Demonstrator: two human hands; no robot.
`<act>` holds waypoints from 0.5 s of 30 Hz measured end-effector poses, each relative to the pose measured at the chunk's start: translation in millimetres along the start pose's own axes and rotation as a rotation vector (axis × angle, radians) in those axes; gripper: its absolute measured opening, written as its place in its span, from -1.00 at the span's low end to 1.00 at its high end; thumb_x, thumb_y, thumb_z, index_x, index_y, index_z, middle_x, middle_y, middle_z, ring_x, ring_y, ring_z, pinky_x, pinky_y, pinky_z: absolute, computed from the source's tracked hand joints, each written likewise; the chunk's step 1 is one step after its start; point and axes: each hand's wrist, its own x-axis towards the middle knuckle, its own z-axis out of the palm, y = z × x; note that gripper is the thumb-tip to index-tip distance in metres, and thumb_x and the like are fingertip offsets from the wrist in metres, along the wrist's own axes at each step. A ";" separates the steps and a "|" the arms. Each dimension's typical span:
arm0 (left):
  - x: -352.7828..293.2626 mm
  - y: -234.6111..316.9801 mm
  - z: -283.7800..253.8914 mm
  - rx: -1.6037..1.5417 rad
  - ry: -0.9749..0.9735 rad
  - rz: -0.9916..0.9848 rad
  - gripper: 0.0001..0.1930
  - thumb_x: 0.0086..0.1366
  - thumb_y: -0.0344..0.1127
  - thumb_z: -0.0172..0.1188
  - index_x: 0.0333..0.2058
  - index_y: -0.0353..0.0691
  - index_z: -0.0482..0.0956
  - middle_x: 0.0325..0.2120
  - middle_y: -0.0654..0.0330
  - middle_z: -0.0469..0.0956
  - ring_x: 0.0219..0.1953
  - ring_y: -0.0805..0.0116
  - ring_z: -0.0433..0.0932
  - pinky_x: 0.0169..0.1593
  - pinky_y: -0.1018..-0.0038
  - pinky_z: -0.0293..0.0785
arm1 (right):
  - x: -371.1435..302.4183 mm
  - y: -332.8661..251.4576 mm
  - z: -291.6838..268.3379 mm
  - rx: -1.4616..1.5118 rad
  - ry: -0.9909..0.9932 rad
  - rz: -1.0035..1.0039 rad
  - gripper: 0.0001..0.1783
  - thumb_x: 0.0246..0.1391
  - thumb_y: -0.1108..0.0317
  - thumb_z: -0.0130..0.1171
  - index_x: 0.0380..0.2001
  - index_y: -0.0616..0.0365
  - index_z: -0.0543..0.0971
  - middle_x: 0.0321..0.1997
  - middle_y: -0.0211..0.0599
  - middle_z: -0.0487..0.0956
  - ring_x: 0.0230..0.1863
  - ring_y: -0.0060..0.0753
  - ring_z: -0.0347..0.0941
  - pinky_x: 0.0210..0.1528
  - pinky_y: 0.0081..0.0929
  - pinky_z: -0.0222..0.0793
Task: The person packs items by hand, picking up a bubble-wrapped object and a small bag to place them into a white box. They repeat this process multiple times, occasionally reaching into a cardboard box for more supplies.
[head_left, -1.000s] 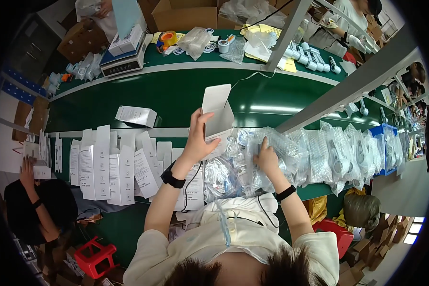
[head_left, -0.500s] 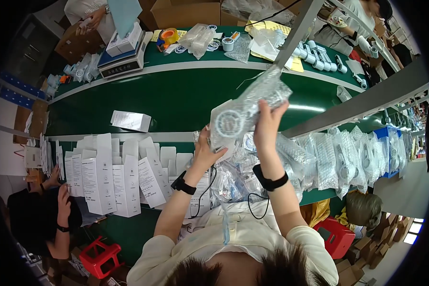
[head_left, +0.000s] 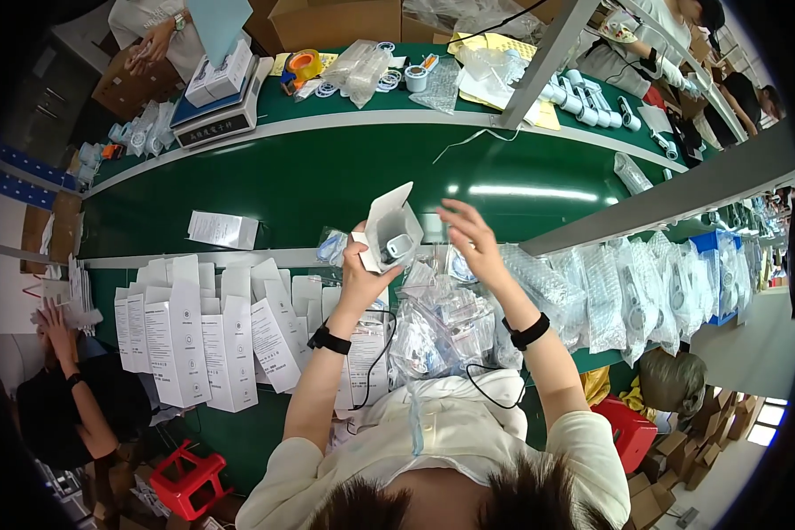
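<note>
My left hand (head_left: 365, 276) is wrapped round an open white carton (head_left: 387, 214), held tilted above the bench with its flap up. Inside the carton shows a pale device end with a dark opening (head_left: 399, 246), seemingly in clear wrap; the rest of it is hidden. My right hand (head_left: 473, 240) is just right of the carton, fingers spread and holding nothing. Under my hands lies a heap of small clear plastic bags (head_left: 446, 331) with contents I cannot make out. Standing open white cartons (head_left: 178, 349) fill the bench to the left.
Bubble-wrapped devices (head_left: 636, 305) stand in a row at right, by a blue bin (head_left: 715, 256). One white box (head_left: 223, 230) lies on the green bench (head_left: 309, 185). A metal post (head_left: 548, 66) and slanted beam (head_left: 662, 199) cross the right. A co-worker's hand (head_left: 56, 332) is at left.
The bubble-wrapped device has gone from my right hand into the carton. My right hand has let go and opened. My left hand now holds the carton more upright, slightly further left.
</note>
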 end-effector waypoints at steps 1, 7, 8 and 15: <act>4.5 2.7 -2.4 -0.002 0.002 0.003 -0.27 -0.28 -0.38 0.43 -0.22 -0.18 0.05 -0.02 -0.16 0.17 -0.01 -0.01 0.29 -0.02 0.29 0.26 | 2.3 31.6 -14.2 -0.276 0.027 0.043 -0.66 -0.16 0.34 0.13 -0.20 0.06 0.50 0.07 -0.20 0.27 0.06 -0.05 0.17 -0.04 -0.19 0.22; 19.8 37.8 -30.4 0.152 -0.063 -0.110 -0.51 -0.21 -0.46 0.34 -0.31 -0.24 0.24 -0.02 -0.06 0.22 -0.01 0.05 0.30 -0.03 0.34 0.27 | -14.9 104.3 -14.4 -1.229 -0.415 0.271 -0.52 -0.28 0.45 0.20 -0.15 0.06 0.42 -0.07 -0.19 0.36 -0.08 -0.08 0.31 -0.11 -0.29 0.31; 22.4 44.5 -33.8 0.244 -0.098 -0.124 -0.58 -0.19 -0.47 0.32 -0.34 -0.27 0.29 -0.03 -0.02 0.25 -0.03 0.07 0.32 -0.04 0.37 0.28 | -17.7 108.9 -13.0 -1.218 -0.424 0.257 -0.50 -0.31 0.47 0.21 -0.15 0.06 0.40 -0.09 -0.19 0.37 -0.10 -0.09 0.31 -0.11 -0.30 0.31; 33.2 48.2 -45.9 0.316 -0.202 -0.175 -0.88 -0.09 -0.53 0.19 -0.51 -0.34 0.46 -0.33 0.04 0.43 -0.37 0.19 0.45 -0.33 0.46 0.35 | -16.2 114.6 -23.1 -0.906 -0.199 0.070 -0.69 -0.32 0.55 0.14 -0.37 0.09 0.45 -0.26 -0.17 0.44 -0.28 -0.14 0.40 -0.30 -0.34 0.37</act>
